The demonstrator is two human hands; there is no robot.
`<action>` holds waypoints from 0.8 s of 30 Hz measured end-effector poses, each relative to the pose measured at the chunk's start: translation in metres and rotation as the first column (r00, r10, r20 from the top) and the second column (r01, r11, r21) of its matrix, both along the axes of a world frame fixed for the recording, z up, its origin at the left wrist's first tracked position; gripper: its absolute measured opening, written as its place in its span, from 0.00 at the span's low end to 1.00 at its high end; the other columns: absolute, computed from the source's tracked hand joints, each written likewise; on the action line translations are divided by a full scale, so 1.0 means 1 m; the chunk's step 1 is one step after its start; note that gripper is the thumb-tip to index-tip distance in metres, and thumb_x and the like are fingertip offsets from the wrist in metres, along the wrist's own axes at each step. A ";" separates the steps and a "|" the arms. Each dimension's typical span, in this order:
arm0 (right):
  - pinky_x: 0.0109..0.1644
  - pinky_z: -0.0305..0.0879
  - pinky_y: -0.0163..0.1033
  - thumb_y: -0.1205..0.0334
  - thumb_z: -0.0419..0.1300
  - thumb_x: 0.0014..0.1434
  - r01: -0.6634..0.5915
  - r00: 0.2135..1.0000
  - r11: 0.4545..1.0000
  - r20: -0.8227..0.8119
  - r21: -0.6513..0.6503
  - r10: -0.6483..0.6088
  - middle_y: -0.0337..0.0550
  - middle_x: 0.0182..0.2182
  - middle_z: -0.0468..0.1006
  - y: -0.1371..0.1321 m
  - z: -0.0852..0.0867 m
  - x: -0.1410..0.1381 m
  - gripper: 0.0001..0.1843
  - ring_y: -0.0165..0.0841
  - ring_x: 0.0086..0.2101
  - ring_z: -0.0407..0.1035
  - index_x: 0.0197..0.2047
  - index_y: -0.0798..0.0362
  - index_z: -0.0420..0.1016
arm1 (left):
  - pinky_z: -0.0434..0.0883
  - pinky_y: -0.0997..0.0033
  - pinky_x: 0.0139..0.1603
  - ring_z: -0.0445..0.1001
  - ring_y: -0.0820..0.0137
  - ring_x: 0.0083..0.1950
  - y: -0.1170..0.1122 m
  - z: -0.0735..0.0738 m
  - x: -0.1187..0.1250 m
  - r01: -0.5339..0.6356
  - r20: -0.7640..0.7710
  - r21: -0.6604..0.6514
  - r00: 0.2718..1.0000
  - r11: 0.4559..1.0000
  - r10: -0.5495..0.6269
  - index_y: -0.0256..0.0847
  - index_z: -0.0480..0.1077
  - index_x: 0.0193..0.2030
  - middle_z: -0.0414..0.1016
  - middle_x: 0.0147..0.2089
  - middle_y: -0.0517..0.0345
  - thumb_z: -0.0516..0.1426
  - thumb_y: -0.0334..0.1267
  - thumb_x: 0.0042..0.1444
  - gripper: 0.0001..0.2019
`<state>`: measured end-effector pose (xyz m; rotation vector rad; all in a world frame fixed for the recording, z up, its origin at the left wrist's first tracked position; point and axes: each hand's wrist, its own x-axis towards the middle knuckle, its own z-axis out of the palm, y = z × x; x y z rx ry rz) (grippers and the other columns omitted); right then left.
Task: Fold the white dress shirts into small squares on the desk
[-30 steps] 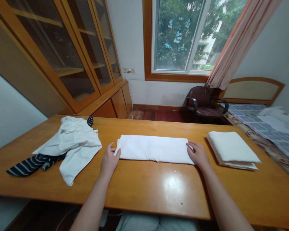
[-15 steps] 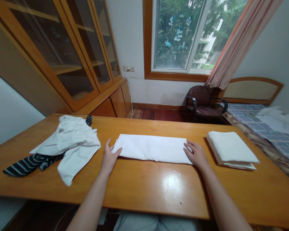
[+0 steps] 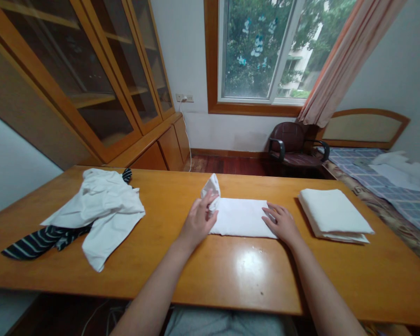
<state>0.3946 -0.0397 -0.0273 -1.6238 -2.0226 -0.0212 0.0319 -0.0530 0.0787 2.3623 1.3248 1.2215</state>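
A white cloth, folded into a long flat strip, lies in front of me on the wooden table. My left hand grips its left end between thumb and fingers and holds it raised and turned inward, so part of the cloth stands up over the strip. At the opposite end, my right hand rests on the cloth's right edge with its fingers stretched out and slightly apart. Whether the right thumb is under the edge is hidden.
A crumpled white garment lies at the left over a black striped cloth. To the right sits a stack of folded white cloth. Beyond the table are a glass-door cabinet, an armchair and a bed.
My left hand has moved right, lifting the cloth's left end and turning it inward, so the flat strip is shorter. My right hand has stayed at the right end.
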 end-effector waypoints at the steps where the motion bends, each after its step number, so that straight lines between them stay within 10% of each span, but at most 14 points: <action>1: 0.59 0.65 0.58 0.47 0.58 0.63 -0.002 1.000 1.000 -0.005 -0.002 0.002 0.45 0.58 0.75 0.000 0.000 0.000 0.19 0.47 0.54 0.67 0.53 0.42 0.80 | 0.68 0.56 0.64 0.71 0.61 0.61 -0.002 -0.005 0.008 0.090 -0.090 0.012 0.992 0.996 -0.088 0.47 0.41 0.75 0.71 0.64 0.47 0.55 0.38 0.65 0.37; 4: 0.59 0.64 0.58 0.47 0.58 0.63 -0.002 1.000 1.000 -0.021 -0.004 0.002 0.46 0.58 0.75 0.000 0.000 0.000 0.19 0.46 0.54 0.67 0.52 0.43 0.80 | 0.60 0.49 0.70 0.61 0.57 0.69 -0.007 -0.024 0.022 0.237 -0.332 -0.009 0.916 0.971 -0.226 0.46 0.46 0.74 0.61 0.71 0.47 0.59 0.42 0.62 0.38; 10: 0.59 0.65 0.58 0.48 0.57 0.64 0.002 1.000 1.000 -0.031 -0.004 -0.002 0.46 0.57 0.75 -0.001 0.002 -0.002 0.18 0.47 0.54 0.67 0.52 0.43 0.80 | 0.52 0.45 0.74 0.55 0.57 0.74 -0.009 -0.061 0.014 0.156 -0.464 -0.008 0.874 0.988 -0.142 0.40 0.54 0.71 0.59 0.72 0.45 0.55 0.41 0.64 0.30; 19: 0.59 0.65 0.58 0.52 0.56 0.64 0.005 0.999 0.999 -0.033 0.054 -0.003 0.48 0.57 0.75 -0.006 0.011 -0.011 0.16 0.47 0.55 0.67 0.51 0.45 0.81 | 0.53 0.44 0.73 0.58 0.55 0.72 0.004 -0.060 0.023 0.041 -0.429 0.003 0.903 0.999 -0.036 0.40 0.61 0.67 0.64 0.69 0.42 0.55 0.33 0.61 0.26; 24: 0.62 0.65 0.55 0.57 0.55 0.66 -0.215 0.975 0.975 -0.039 0.060 0.218 0.49 0.56 0.76 -0.015 0.025 -0.043 0.16 0.44 0.55 0.68 0.54 0.47 0.79 | 0.53 0.44 0.73 0.59 0.54 0.72 0.022 -0.066 0.035 0.042 -0.529 0.003 0.848 0.999 -0.034 0.34 0.60 0.68 0.65 0.68 0.38 0.53 0.28 0.59 0.29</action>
